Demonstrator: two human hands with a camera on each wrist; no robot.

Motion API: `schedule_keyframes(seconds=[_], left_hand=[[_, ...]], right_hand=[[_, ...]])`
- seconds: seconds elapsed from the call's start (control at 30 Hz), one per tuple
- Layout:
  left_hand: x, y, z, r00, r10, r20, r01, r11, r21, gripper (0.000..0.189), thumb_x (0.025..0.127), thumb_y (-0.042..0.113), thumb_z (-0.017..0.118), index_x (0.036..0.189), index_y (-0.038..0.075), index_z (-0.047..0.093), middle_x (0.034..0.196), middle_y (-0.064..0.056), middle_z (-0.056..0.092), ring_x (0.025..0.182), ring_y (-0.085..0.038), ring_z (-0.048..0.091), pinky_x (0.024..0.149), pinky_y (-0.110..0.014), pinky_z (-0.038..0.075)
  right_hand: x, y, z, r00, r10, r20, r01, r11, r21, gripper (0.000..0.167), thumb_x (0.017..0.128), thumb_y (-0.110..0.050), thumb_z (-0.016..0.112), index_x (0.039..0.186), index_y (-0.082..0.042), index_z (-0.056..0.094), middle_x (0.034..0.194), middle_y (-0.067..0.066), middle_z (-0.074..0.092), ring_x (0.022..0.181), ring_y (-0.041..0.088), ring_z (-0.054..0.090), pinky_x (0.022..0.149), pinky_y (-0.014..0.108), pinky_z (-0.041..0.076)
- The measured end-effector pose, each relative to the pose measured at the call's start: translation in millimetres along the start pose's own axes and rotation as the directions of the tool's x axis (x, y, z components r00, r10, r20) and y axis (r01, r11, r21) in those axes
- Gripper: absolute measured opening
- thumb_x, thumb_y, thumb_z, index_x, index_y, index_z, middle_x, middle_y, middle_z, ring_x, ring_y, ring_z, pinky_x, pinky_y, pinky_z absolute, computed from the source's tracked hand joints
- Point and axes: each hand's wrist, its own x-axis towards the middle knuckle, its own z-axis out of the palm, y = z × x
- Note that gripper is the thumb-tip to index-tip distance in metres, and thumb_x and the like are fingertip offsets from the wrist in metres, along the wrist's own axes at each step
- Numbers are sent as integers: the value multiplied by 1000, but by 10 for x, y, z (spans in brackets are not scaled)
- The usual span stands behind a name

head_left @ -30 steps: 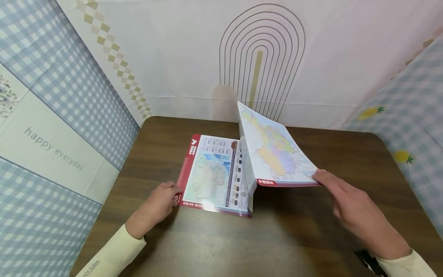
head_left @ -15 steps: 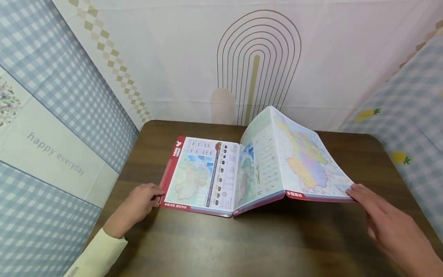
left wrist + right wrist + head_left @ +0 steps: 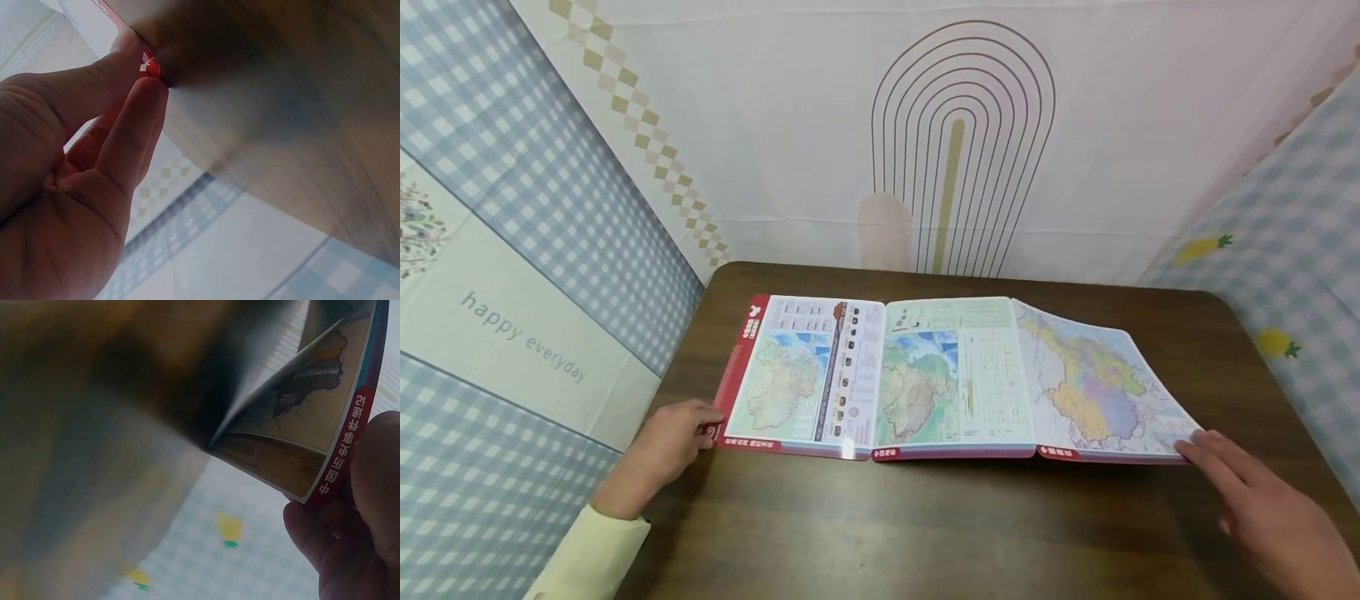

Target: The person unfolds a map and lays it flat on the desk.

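A folding map (image 3: 955,383) with three panels showing lies spread across the table. Its left panel has a red margin with a ruler strip, and the right panel carries a colourful map and slopes up at its right side. My left hand (image 3: 666,446) pinches the red lower left corner between thumb and fingers, as the left wrist view also shows. At the opposite end, my right hand (image 3: 1273,492) pinches the lower right corner of the map. The right wrist view shows the underside of that panel (image 3: 312,425), with a red label along its edge beside the thumb.
The dark wooden table (image 3: 880,525) has rounded back corners. Behind it hangs a white cloth (image 3: 775,125) with an arch pattern. Blue checked cloth (image 3: 482,492) borders the left side, and another checked cloth (image 3: 1300,250) with pineapples the right.
The map has opened out from a raised fold into three side-by-side panels. My right hand has moved right and down with its corner, and my left hand has drawn its corner left.
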Motion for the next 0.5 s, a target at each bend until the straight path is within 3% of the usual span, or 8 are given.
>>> schedule_keyframes(seconds=[0.1,0.2,0.3,0.5], left_hand=[[-9,-68,-12,1000,9,-19,-9,1000,13,38,76,-3,90,112,-1,79,112,-20,76,99,-38,72,88,-56,59],[-18,-114,-18,999,23,-38,-23,1000,14,36,76,-6,89,111,-3,79,112,-21,76,101,-39,73,89,-56,59],[-17,-139,-19,999,16,-43,-16,1000,10,36,76,-7,88,111,-3,79,112,-22,76,102,-40,72,90,-57,58],[3,-119,-57,999,-41,-6,41,999,2,36,77,-7,87,113,-4,78,111,-23,76,100,-39,71,89,-58,58]], right_hand=[[-56,6,124,998,12,63,-11,1000,-11,105,46,10,90,144,-7,55,141,17,56,163,13,22,57,39,51],[-90,-4,233,994,23,108,-21,1000,-12,102,47,7,94,141,-8,57,140,16,57,139,33,52,61,43,54],[-114,-19,318,990,26,137,-26,1000,2,95,49,8,92,137,-10,61,137,16,60,114,36,63,62,42,55],[-117,-52,406,971,73,228,-78,997,9,74,63,7,86,133,-11,67,132,17,65,109,35,71,67,45,58]])
